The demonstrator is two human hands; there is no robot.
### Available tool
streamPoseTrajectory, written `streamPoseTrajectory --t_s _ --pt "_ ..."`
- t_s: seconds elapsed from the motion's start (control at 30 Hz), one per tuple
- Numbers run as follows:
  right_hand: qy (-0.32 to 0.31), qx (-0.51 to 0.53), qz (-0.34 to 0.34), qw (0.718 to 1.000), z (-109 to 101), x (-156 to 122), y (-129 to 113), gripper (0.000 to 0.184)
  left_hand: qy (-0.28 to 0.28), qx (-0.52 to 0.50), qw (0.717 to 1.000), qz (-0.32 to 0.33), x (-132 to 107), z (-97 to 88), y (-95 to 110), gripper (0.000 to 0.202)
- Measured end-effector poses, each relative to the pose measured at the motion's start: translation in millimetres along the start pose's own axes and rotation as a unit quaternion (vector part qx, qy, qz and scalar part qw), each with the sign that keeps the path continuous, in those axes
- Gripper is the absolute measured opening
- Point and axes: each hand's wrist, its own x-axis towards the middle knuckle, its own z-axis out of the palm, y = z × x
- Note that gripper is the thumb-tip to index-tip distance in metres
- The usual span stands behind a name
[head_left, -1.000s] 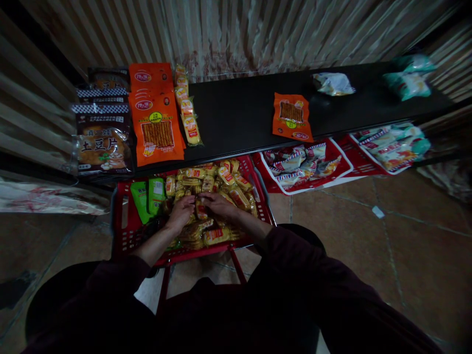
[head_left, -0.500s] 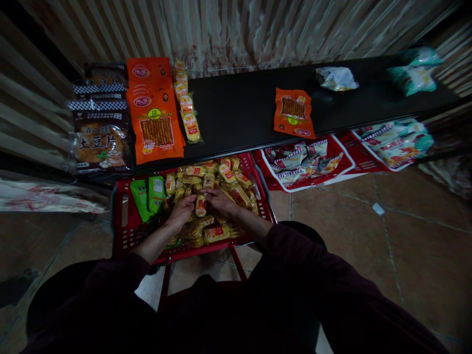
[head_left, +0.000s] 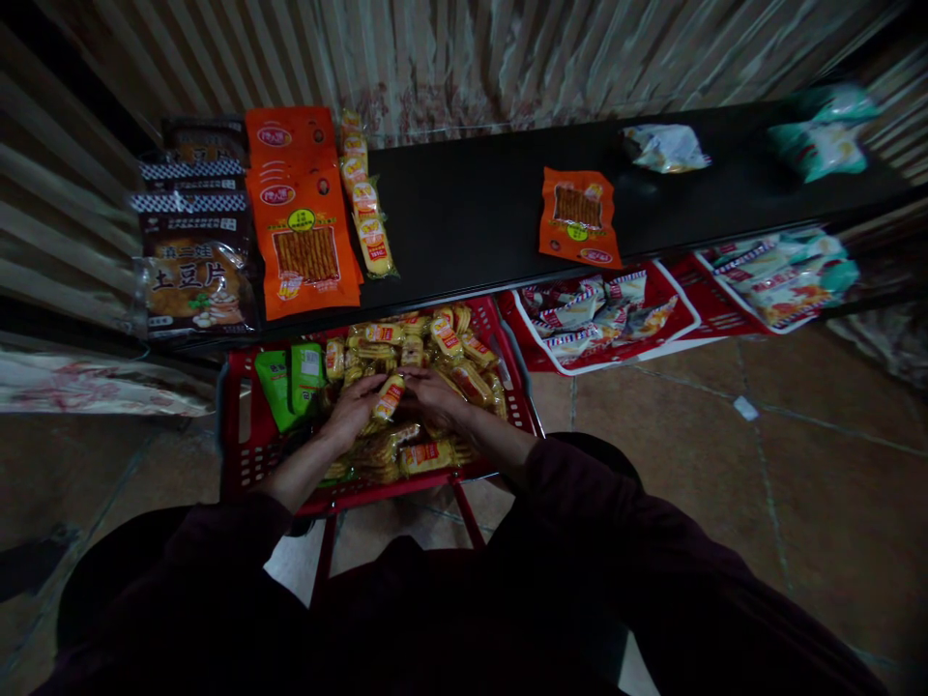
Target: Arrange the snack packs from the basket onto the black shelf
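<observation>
Between my two hands is a clear-wrapped pack of yellow biscuits (head_left: 390,397) with a red and white label, held tilted above the other packs. My left hand (head_left: 354,410) grips its left side with fingers curled. My right hand (head_left: 430,394) is closed at its upper right end, and its fingertips are partly hidden. Beneath lie many similar biscuit packs (head_left: 427,456) in a red plastic basket (head_left: 523,411). Green packets (head_left: 307,377) sit at the basket's left side.
A black shelf (head_left: 464,213) spans the back, bearing dark potato-chip bags (head_left: 195,280), orange snack bags (head_left: 301,242), a row of biscuit packs (head_left: 374,242), a single orange bag (head_left: 578,217), a white packet (head_left: 663,148) and teal packets (head_left: 819,150). Red baskets of packets (head_left: 605,309) stand at right.
The biscuit pack between my hands has been lifted slightly and turned from nearly upright to slanting. My left hand has shifted a little with it; my right hand stays nearly in place.
</observation>
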Motion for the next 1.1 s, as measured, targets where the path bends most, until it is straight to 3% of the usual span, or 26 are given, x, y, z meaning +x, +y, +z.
streamPoseTrajectory --t_s 0.23,0.5,0.63,0.8,0.97,1.1 --pt "0.017 0.008 -0.005 1.0 1.3 1.9 3.2 0.01 0.052 -0.007 0.996 -0.074 -8.7 -2.7 5.7 0.044" --pt "-0.02 -0.014 -0.017 1.0 4.5 -7.1 -2.0 0.043 0.087 -0.012 0.996 -0.027 -0.7 -5.5 6.3 0.04" --pt "-0.05 -0.009 0.021 0.998 4.6 -15.4 -12.6 0.037 0.099 -0.019 0.995 -0.014 3.1 -10.4 16.2 0.044" --pt "-0.023 0.023 0.04 0.999 5.4 -19.5 -16.7 0.026 0.089 -0.053 0.995 0.005 2.3 -16.9 25.5 0.049" --pt "-0.044 0.045 0.058 0.996 4.9 -21.0 -15.8 0.011 0.108 -0.121 0.987 0.006 -1.6 -17.3 26.1 0.042" --pt "-0.031 0.068 0.065 0.995 5.4 -20.2 -10.8 0.01 0.094 -0.192 0.977 -0.011 -4.3 -12.0 25.5 0.033"
